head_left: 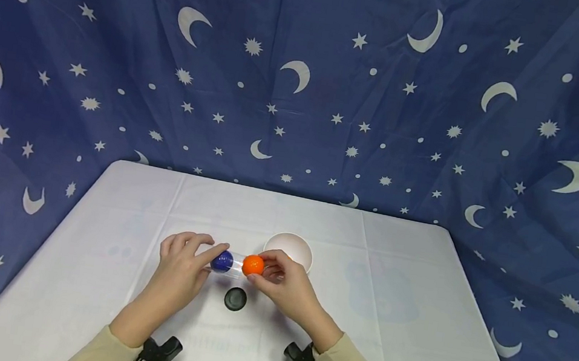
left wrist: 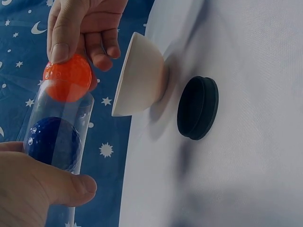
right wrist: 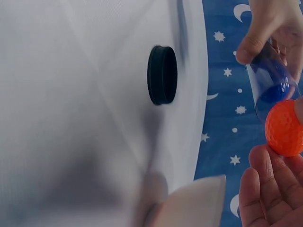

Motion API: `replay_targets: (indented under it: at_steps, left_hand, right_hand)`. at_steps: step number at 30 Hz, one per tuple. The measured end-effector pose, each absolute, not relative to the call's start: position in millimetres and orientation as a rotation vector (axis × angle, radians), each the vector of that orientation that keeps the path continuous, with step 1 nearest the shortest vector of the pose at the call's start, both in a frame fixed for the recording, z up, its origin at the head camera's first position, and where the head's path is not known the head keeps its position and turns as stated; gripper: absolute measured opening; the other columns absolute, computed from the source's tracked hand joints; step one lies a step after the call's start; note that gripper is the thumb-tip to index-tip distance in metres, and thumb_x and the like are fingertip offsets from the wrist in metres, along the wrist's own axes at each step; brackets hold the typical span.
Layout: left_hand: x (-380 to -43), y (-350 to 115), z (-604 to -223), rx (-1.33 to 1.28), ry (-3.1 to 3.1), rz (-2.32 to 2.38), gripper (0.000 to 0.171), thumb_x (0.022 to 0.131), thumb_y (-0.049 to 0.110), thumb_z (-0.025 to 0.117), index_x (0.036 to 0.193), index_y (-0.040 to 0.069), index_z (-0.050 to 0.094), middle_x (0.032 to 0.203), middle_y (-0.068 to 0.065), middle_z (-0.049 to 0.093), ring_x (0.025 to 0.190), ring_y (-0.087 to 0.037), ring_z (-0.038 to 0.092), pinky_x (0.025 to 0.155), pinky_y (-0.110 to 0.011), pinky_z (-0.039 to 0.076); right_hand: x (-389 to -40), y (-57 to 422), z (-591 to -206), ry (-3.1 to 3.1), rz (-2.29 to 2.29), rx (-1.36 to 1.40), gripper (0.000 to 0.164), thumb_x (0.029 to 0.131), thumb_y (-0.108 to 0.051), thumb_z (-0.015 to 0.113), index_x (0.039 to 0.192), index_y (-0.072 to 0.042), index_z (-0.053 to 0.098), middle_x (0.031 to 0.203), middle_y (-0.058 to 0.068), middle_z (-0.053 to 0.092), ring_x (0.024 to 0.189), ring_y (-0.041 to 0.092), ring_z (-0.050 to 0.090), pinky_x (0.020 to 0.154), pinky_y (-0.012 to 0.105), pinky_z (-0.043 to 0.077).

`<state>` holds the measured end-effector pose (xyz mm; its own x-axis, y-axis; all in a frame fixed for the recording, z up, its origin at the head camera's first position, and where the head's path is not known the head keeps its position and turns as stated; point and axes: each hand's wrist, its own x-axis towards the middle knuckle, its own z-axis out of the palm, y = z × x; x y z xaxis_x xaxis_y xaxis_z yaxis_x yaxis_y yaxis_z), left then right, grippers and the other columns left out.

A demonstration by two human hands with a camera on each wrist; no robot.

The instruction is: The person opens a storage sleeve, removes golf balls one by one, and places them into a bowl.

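Observation:
Held up over the table, a clear plastic tube (head_left: pixel 237 265) lies sideways in the grip of my left hand (head_left: pixel 177 269), thumb and fingers around it. Inside it sits a dark blue golf ball (head_left: pixel 222 261). An orange golf ball (head_left: pixel 253 266) is pinched by my right hand (head_left: pixel 288 284) at the tube's open end; in the left wrist view, part of the ball (left wrist: pixel 67 78) shows through the tube wall. Below the hands a round, dark cap (head_left: pixel 235 299) rests on the table, hollow side up.
A white bowl (head_left: pixel 289 245) stands just beyond my right hand. White cloth covers the table (head_left: pixel 392 316). A blue curtain (head_left: pixel 330 76) with moons and stars hangs behind and along the sides. Black wrist cameras (head_left: pixel 162 351) are strapped at both sleeves.

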<state>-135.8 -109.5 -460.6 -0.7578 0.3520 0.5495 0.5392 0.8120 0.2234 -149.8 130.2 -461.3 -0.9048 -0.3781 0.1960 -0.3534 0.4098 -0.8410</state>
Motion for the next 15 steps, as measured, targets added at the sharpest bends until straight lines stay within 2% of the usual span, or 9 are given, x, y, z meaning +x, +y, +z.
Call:
replay_targets:
  at_steps: [4,8,12,15]
  left_hand:
    - [-135.9,-110.3,-460.8,-0.658,-2.491,-0.521,0.055,0.066,0.005,0.07,0.117,0.023,0.06,0.111,-0.007,0.05,0.102,-0.031,0.039,0.086,-0.053,0.021]
    - [-135.4,-110.5,-460.7,-0.658,-2.484,-0.529,0.056,0.065,0.004,0.071,0.116,0.023,0.06,0.11,-0.007,0.051,0.102,-0.031,0.039,0.086,-0.053,0.02]
    - [-135.2,-110.4,-460.4,-0.66,-2.475,-0.529,0.056,0.064,0.003,0.071,0.116,0.022,0.06,0.11,-0.007,0.051,0.102,-0.032,0.039,0.086,-0.053,0.021]
    - [-134.8,-110.3,-460.4,-0.662,-2.466,-0.535,0.056,0.064,0.003,0.072,0.115,0.022,0.061,0.109,-0.007,0.051,0.101,-0.032,0.04,0.085,-0.053,0.021]
  right_hand:
    - [-153.3,136.1,-458.1,2.634,-1.579,-0.658,0.038,0.074,-0.037,0.07,0.106,-0.022,0.056,0.087,-0.007,0.061,0.073,0.011,0.058,0.067,0.028,0.049]
    - [-159.0,141.7,-455.7,2.689,-1.588,-0.642,0.038,0.073,-0.036,0.071,0.105,-0.021,0.057,0.086,-0.006,0.061,0.071,0.011,0.058,0.066,0.03,0.049]
    - [-165.6,145.7,-455.7,2.764,-1.572,-0.609,0.036,0.073,-0.036,0.071,0.104,-0.023,0.057,0.091,-0.007,0.058,0.071,0.011,0.057,0.066,0.032,0.05]
    - [-169.9,147.3,-457.2,2.818,-1.537,-0.552,0.035,0.074,-0.035,0.07,0.105,-0.025,0.056,0.091,-0.008,0.057,0.072,0.01,0.056,0.066,0.03,0.049]
